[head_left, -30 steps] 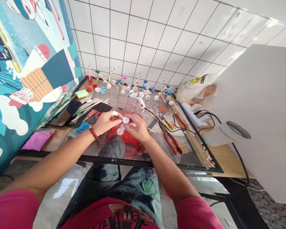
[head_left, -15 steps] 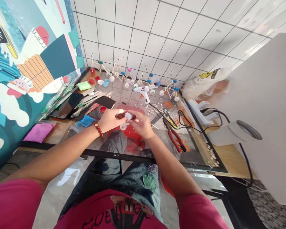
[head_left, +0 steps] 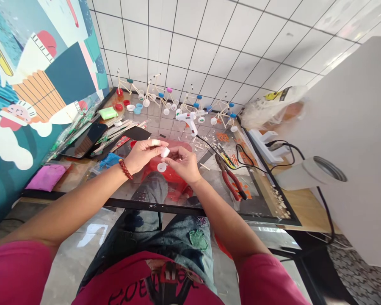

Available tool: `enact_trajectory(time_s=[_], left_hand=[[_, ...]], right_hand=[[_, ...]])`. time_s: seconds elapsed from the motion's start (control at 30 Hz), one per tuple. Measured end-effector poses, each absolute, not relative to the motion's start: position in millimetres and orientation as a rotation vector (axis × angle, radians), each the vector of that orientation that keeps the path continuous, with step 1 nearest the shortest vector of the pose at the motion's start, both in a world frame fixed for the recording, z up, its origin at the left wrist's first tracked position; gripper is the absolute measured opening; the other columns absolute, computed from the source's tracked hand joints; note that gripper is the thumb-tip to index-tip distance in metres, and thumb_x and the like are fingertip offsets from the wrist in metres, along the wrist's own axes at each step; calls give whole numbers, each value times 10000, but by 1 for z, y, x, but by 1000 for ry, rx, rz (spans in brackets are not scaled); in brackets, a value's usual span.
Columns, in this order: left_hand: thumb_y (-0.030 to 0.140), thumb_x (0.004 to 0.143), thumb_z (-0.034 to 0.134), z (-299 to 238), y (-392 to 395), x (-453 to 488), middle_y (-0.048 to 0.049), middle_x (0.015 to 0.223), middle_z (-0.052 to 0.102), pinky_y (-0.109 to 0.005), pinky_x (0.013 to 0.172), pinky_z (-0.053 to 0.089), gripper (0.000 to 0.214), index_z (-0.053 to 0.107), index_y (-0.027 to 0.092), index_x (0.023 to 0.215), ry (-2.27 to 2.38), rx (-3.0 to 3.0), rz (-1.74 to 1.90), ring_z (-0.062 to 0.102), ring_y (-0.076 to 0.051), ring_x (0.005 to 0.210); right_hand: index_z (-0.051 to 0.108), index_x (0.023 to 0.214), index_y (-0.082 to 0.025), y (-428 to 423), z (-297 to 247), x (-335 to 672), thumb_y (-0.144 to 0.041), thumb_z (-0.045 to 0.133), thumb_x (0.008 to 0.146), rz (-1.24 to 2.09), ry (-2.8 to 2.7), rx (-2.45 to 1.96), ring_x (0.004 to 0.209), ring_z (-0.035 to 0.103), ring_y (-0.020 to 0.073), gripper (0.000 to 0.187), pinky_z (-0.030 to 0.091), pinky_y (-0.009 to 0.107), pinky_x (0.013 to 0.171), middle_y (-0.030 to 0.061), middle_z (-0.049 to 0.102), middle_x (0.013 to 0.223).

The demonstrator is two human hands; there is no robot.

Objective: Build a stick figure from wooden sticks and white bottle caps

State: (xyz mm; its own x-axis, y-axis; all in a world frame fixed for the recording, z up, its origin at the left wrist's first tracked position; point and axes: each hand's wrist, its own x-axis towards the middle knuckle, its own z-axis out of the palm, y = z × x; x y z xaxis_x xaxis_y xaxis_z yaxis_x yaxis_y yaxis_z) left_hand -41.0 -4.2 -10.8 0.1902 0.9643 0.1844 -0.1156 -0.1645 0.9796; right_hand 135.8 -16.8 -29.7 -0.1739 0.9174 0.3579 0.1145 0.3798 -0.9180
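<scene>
Between the fingertips of both hands is a small white bottle cap (head_left: 165, 152), held tilted above the glass tabletop. My left hand (head_left: 142, 156), with a beaded bracelet at its wrist, pinches the cap from the left. From the right, my right hand (head_left: 184, 164) has its thumb and fingers curved in at the cap's lower right edge. A white disc (head_left: 161, 167) lies on the table just under the hands. Behind them, a white hot glue gun (head_left: 188, 120) stands with its cord running right.
Several stick-and-cap models (head_left: 165, 95) line the wall. Red-handled pliers (head_left: 230, 178) lie to the right, near a power strip (head_left: 268, 146). Wooden sticks (head_left: 119, 134), a phone (head_left: 84, 142), blue clay (head_left: 109, 161) and a purple packet (head_left: 47, 177) are on the left.
The white cap has turned in the fingers and now shows its side, a little further left. The right hand's fingers have loosened slightly. The view has shifted a little.
</scene>
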Motion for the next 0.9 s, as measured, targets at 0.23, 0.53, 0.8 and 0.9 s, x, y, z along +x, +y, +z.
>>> enact_trajectory(time_s=[0.23,0.53,0.8,0.9], left_hand=[[365,619,907,-9,-6,-38,-84,929,772,-353,815,575,397,805,164,946,720,1103,1054,701,-186,839],[401,655,885,-6,-6,-45,-61,720,719,-232,589,530,330,796,124,811,794,1156,927,642,-121,629],[446,597,913,-9,-7,-43,-66,642,690,-259,555,539,384,787,115,747,759,1123,849,627,-132,567],[451,606,908,-11,-7,-43,-70,643,693,-270,562,554,381,783,119,744,745,1109,843,638,-142,571]], right_hand=[[675,893,-198,-18,-26,136,-538,837,681,844,-1554,-1019,593,581,122,432,497,261,565,-4,689,705],[713,1135,-209,-16,-31,144,-428,659,884,813,-1753,-867,751,678,146,337,566,274,702,47,755,926],[725,971,-177,-18,-29,146,-434,676,827,921,-1688,-880,568,587,103,298,496,233,556,-1,701,713],[715,960,-183,-17,-29,148,-466,681,819,963,-1686,-895,534,558,93,318,475,226,529,-17,672,673]])
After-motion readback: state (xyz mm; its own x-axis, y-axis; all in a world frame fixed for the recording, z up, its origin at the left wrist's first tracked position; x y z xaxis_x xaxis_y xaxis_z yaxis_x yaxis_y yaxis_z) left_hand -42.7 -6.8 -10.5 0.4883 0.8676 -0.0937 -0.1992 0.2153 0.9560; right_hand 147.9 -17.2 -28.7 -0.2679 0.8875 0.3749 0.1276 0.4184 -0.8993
